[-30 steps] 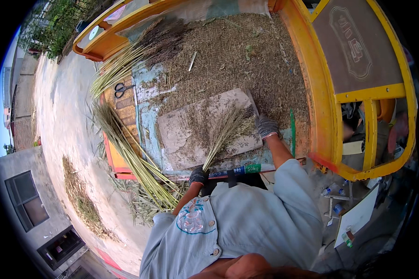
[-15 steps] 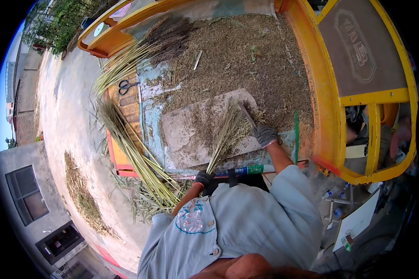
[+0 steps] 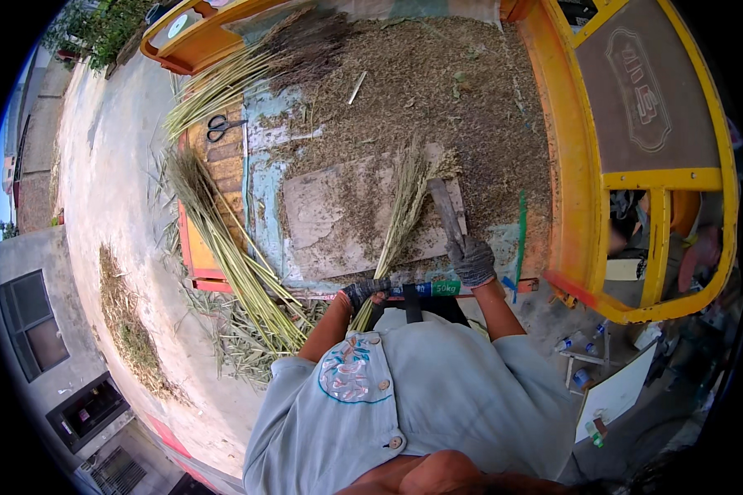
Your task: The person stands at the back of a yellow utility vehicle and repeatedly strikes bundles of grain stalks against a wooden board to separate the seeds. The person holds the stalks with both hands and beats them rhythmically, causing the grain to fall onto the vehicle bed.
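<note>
My left hand (image 3: 365, 291), in a dark glove, is closed round the lower stems of a bunch of stalks (image 3: 400, 216) that look like broomcorn. Their bushy heads point away from me and lie over a pale worn board (image 3: 318, 219). Just right of the heads, my gloved right hand (image 3: 473, 262) grips a long flat blade (image 3: 446, 206), its tip pointing away and slightly left. The blade lies beside the heads; whether it touches them I cannot tell. Loose seeds and chaff (image 3: 437, 91) cover the board in part and the surface beyond it.
To the left lies another pile of stalks (image 3: 231, 247), with black-handled scissors (image 3: 220, 127) above it. Further stalks with dark heads (image 3: 305, 49) rest at the far left. A yellow metal frame (image 3: 565, 165) stands along the right side. Leaf litter (image 3: 243, 338) covers ground at the left.
My right hand has drawn the blade back toward me. My left hand has shifted slightly nearer the board, and the stalk heads now lie narrower and more upright in view.
</note>
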A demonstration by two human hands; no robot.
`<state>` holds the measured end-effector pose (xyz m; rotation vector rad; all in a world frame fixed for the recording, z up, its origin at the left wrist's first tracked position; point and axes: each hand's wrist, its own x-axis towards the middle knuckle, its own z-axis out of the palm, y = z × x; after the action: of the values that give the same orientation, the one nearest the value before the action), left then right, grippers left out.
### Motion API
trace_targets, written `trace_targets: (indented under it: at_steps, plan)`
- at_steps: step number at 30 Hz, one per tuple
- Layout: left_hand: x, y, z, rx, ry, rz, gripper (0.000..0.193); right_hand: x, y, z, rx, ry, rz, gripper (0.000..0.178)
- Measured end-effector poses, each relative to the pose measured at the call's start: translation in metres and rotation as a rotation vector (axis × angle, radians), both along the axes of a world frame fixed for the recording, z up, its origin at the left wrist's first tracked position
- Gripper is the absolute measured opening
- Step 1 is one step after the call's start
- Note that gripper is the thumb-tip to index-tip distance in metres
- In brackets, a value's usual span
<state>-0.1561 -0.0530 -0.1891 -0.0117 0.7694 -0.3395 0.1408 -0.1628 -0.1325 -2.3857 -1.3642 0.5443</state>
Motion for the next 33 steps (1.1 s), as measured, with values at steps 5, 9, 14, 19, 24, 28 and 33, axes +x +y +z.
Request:
trace_targets:
  at_steps: [5, 9, 14, 19, 24, 28, 33]
  plan:
    - [0.021, 0.004, 0.016, 0.136, 0.050, 0.134, 0.017, -0.063, -0.015, 0.000, 0.149, 0.003, 0.439, 0.026]
    - [0.014, -0.001, -0.010, 0.518, 0.162, -0.080, 0.021, -0.071, -0.008, -0.016, -0.016, 0.001, 0.573, 0.029]
    - [0.002, -0.006, -0.064, 1.715, 0.256, -0.593, 0.024, -0.058, 0.005, -0.020, -0.149, -0.107, 0.595, 0.034]
    - [0.021, 0.018, -0.067, 1.824, 0.139, -0.916, 0.034, -0.053, -0.006, -0.039, -0.138, 0.057, 0.477, 0.038]
    - [0.029, 0.037, -0.068, 1.849, -0.002, -1.024, 0.041, -0.050, 0.002, -0.013, -0.172, 0.087, 0.250, 0.040]
    - [0.042, 0.037, -0.062, 1.878, -0.215, -0.925, 0.037, -0.042, 0.015, -0.012, -0.488, 0.196, 0.205, 0.044]
    - [0.042, 0.024, -0.005, 0.670, -0.211, -0.280, 0.027, -0.050, 0.003, -0.037, -0.521, 0.172, 0.141, 0.046]
